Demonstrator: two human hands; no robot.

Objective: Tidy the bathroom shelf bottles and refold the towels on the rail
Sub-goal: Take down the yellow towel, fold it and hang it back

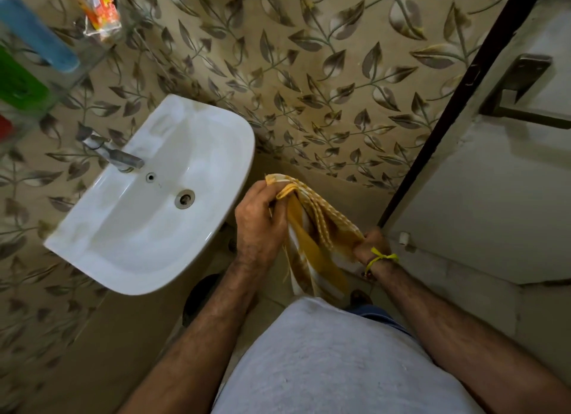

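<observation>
1. Head view: a person stands beside a white sink (148,197) in a tiled bathroom with a yellow-and-white checked towel (312,234) bunched between both hands, low in front of the body and just right of the basin.
2. The left hand (262,222) is closed round the towel's upper gathered edge, fingers curled into the cloth; the right hand (372,243), a yellow thread (381,257) tied at its wrist, grips the lower right end. The two hands are a little apart, the cloth slung between them and its tail hanging loose below.
3. The towel looks thin, light and limp. It will likely sag and twist wherever it is unsupported, so a clean fold probably calls for pinching two corners and pulling the edge taut.
4. A metal towel rail (522,111) is on the surface at upper right, bare in the part visible.
5. At the far left a glass shelf (92,55) carries a blue bottle (37,33), a green container (18,80) and a small orange-and-white packet (103,15). Their order cannot be judged; the edge is blurred.
</observation>
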